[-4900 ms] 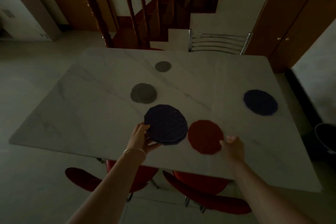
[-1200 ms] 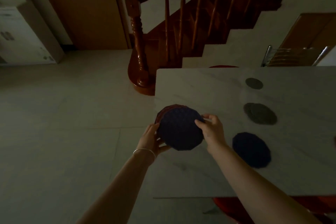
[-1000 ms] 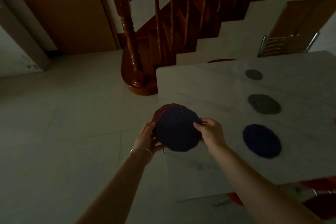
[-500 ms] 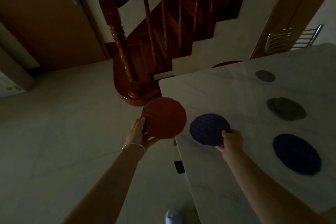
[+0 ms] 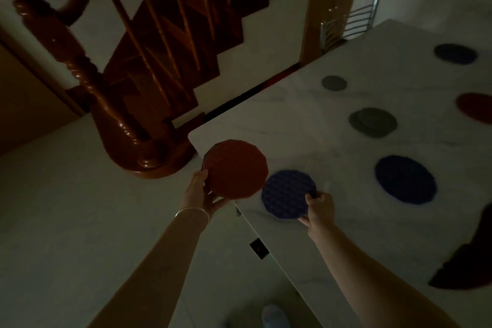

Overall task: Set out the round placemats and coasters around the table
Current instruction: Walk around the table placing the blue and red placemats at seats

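Observation:
My left hand (image 5: pixel 198 194) holds a small stack of round placemats with a red one (image 5: pixel 235 169) on top, over the near left corner of the marble table (image 5: pixel 306 125). My right hand (image 5: pixel 318 209) grips the edge of a blue placemat (image 5: pixel 288 194) lying on the table by its left edge. Further along lie another blue placemat (image 5: pixel 406 180), a red placemat (image 5: pixel 476 106) and a far blue placemat (image 5: pixel 455 54). A pile of grey coasters (image 5: pixel 372 122) and a single grey coaster (image 5: pixel 334 83) sit mid-table.
A dark wooden staircase with a newel post (image 5: pixel 106 104) stands just beyond the table's left corner. A metal chair back (image 5: pixel 348 24) shows at the far side and a red chair seat (image 5: pixel 468 266) at the right. Pale floor tiles (image 5: pixel 66 221) spread to the left.
My right hand drew the blue placemat off the stack and laid it on the table by the left edge. The stack in my left hand now shows red on top. My view tilted.

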